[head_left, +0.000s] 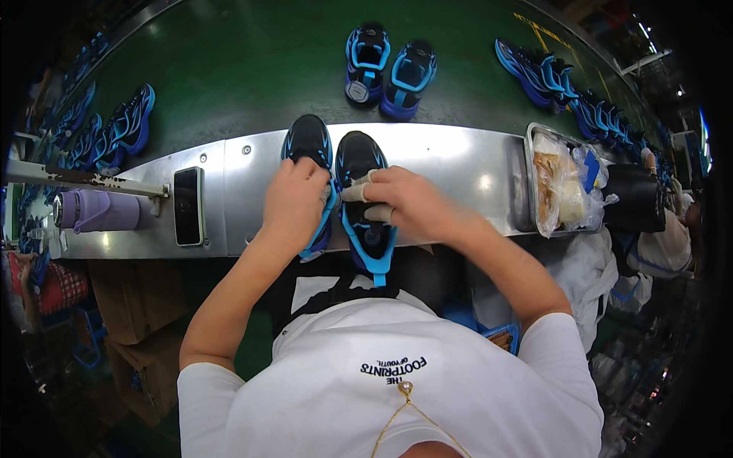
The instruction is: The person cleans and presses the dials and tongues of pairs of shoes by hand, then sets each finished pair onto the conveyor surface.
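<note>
Two black and blue sneakers lie side by side in front of me, toes pointing away, on the metal edge of the bench. My left hand (294, 202) is closed over the upper of the left sneaker (308, 136), covering its laces and part of its opening. On the right sneaker (362, 156), the fingers of my right hand (408, 200) are bent in at the lacing, just ahead of the ankle opening. Pale covers sleeve several right fingertips. A bright blue pull tab rises from that sneaker's heel, toward me. Whatever is between my fingertips is hidden.
Another sneaker pair (391, 70) stands on the green conveyor belt (252, 61) beyond. More shoes line up at far left and right. A phone (188, 206) and purple bottle (98, 211) sit left; a metal tray (530, 172) with bagged items sits right.
</note>
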A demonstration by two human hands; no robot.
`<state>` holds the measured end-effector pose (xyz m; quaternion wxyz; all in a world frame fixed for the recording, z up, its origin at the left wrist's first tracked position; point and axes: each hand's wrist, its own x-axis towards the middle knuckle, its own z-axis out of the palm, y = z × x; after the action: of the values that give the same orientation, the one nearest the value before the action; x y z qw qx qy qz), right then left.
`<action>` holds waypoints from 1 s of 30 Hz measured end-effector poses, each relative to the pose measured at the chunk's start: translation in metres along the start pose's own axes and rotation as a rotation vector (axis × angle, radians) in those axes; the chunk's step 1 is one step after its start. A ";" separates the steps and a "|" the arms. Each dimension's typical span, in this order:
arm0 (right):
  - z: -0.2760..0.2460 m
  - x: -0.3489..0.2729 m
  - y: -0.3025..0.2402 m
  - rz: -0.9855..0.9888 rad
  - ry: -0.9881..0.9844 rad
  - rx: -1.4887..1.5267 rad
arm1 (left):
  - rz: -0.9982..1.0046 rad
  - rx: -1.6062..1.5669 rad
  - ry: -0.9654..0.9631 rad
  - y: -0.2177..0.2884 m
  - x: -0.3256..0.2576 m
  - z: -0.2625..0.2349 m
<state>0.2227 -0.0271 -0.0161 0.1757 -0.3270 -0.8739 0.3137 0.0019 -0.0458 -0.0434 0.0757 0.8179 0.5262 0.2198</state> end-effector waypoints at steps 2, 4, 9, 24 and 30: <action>-0.004 -0.002 -0.002 -0.034 -0.002 0.086 | -0.113 -0.067 0.112 0.008 -0.004 -0.001; 0.000 -0.001 -0.003 0.105 -0.002 -0.074 | -0.227 -0.128 0.222 0.021 -0.003 -0.011; -0.013 0.001 0.006 0.029 0.007 0.006 | -0.440 -0.840 -0.160 0.063 -0.026 -0.030; 0.002 -0.003 0.003 0.176 0.018 0.157 | -1.067 -1.761 -0.269 0.090 -0.033 0.010; 0.005 -0.009 0.017 0.115 -0.035 0.519 | -1.071 -1.608 -0.283 0.092 -0.031 0.011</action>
<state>0.2343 -0.0252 -0.0325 0.2205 -0.3149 -0.7469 0.5425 0.0718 -0.1125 -0.0289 0.7635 0.1935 0.5074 0.3495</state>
